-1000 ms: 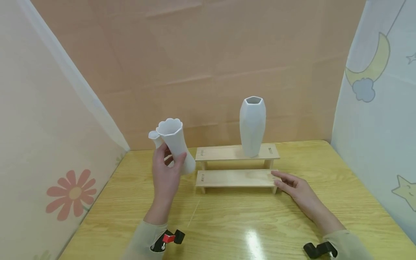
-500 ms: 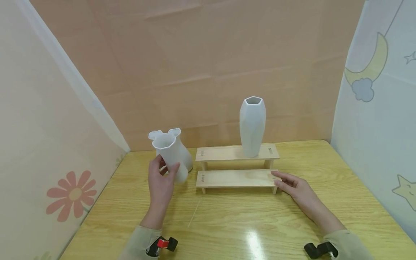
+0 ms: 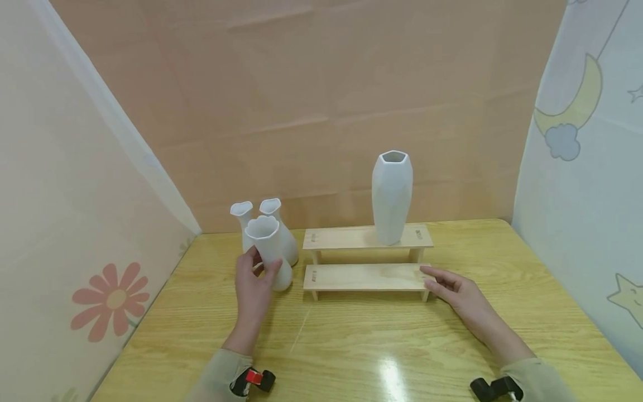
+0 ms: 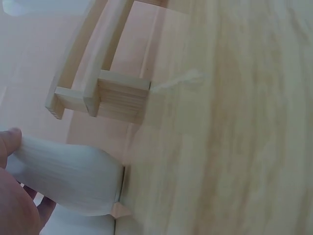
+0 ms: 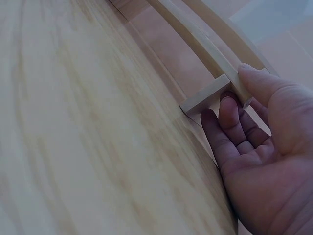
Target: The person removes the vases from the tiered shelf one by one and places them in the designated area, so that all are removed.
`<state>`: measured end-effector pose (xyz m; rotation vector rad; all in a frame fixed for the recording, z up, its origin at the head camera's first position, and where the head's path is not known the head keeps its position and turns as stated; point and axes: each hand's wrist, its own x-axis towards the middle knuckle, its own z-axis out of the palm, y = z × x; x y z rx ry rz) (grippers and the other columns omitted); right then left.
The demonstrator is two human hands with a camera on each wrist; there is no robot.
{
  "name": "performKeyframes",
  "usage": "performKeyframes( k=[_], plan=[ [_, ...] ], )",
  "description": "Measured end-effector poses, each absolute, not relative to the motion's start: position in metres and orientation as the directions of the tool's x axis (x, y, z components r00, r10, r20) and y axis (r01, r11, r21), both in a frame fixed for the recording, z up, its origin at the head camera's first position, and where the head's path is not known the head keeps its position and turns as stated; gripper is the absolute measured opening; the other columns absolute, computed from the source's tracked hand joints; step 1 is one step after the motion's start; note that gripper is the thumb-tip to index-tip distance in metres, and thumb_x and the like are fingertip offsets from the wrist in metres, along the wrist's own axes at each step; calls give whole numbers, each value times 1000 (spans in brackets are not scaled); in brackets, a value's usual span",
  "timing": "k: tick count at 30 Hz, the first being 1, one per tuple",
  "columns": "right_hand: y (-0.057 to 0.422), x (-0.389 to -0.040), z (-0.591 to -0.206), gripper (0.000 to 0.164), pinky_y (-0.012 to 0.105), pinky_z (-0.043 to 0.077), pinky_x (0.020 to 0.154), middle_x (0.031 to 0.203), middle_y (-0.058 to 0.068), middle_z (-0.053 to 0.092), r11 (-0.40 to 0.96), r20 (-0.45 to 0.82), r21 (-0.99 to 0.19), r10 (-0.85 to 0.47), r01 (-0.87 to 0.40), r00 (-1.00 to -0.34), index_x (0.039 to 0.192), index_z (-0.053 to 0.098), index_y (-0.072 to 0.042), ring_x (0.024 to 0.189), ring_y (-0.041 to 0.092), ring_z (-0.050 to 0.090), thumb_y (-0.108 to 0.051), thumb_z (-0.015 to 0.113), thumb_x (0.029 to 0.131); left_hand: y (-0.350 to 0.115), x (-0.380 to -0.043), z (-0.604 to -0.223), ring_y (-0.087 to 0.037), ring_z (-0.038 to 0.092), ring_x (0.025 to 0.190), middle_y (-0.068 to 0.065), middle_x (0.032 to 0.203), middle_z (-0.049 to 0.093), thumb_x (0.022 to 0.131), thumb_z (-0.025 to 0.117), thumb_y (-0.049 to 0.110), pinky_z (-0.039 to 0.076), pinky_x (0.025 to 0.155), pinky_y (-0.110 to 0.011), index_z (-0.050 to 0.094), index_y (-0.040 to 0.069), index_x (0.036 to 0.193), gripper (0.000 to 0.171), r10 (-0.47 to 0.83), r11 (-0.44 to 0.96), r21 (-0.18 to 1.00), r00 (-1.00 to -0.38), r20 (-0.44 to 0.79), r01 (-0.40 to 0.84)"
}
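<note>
In the head view my left hand [image 3: 253, 285] grips a white vase [image 3: 271, 251] with a scalloped rim, thumb on its near side. The vase leans slightly; its base [image 4: 105, 181] is at or just above the table in the left wrist view. Right behind it are two white vases with flared mouths, one at the left [image 3: 242, 215] and one at the right [image 3: 283, 237], both partly hidden. My right hand [image 3: 459, 290] pinches the right end of the lower step of a two-step wooden stand [image 3: 366, 276]; in the right wrist view my thumb is on top and fingers curl beneath.
A tall faceted white vase [image 3: 392, 201] stands upright on the right part of the upper step [image 3: 339, 237]. The yellow wood-grain table [image 3: 351, 335] ends at a peach backdrop [image 3: 321, 111]. Patterned panels rise on the left [image 3: 75, 212] and right [image 3: 603, 206].
My left hand has lowered the scalloped vase toward the table, in front of the two flared vases, which show more now. My right hand stays on the stand.
</note>
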<state>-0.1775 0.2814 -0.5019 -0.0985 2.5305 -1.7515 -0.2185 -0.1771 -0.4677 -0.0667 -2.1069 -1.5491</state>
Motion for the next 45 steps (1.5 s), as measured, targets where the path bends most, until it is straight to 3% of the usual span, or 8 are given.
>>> performKeyframes(
  k=[8, 21, 28, 39, 45],
  plan=[
    [281, -178, -503, 57, 14, 48, 95, 166, 15, 49, 351, -8, -936, -85, -23, -996, 162, 57, -15, 127, 3, 51, -42, 66, 113, -176, -220, -475, -36, 59, 127, -18, 136, 58, 99, 84, 7, 52, 110, -64, 59, 2, 150, 57, -249, 361, 871, -865, 435, 334],
    [280, -178, -501, 58, 18, 50, 93, 164, 13, 51, 354, -15, -935, -76, -13, -997, 162, 58, -15, 123, 9, 52, -44, 66, 112, -178, -226, -473, -39, 60, 127, -20, 139, 56, 101, 83, 8, 53, 111, -62, 54, 2, 155, 62, -224, 376, 873, -884, 411, 310],
    [279, -178, -500, 58, 20, 51, 91, 154, 12, 56, 365, -14, -931, -69, -13, -998, 162, 58, -16, 119, 14, 52, -44, 67, 112, -177, -225, -473, -40, 60, 129, -21, 139, 55, 101, 82, 9, 52, 112, -62, 53, 2, 155, 62, -220, 386, 871, -887, 405, 302],
    [280, -178, -502, 59, 21, 52, 91, 154, 11, 55, 355, -22, -935, -70, -4, -997, 163, 57, -16, 119, 15, 51, -45, 67, 112, -184, -219, -447, -36, 40, 155, -19, 163, 42, 98, 87, 13, 39, 126, -54, 36, 4, 169, 88, -266, 398, 867, -867, 422, 300],
    [281, -178, -503, 59, 20, 52, 92, 154, 12, 55, 353, -17, -935, -70, -9, -997, 162, 58, -16, 119, 14, 52, -44, 67, 112, -186, -207, -420, -30, 37, 158, -14, 166, 43, 99, 87, 19, 35, 129, -49, 40, 6, 167, 84, -296, 402, 847, -826, 481, 349]
  ],
)
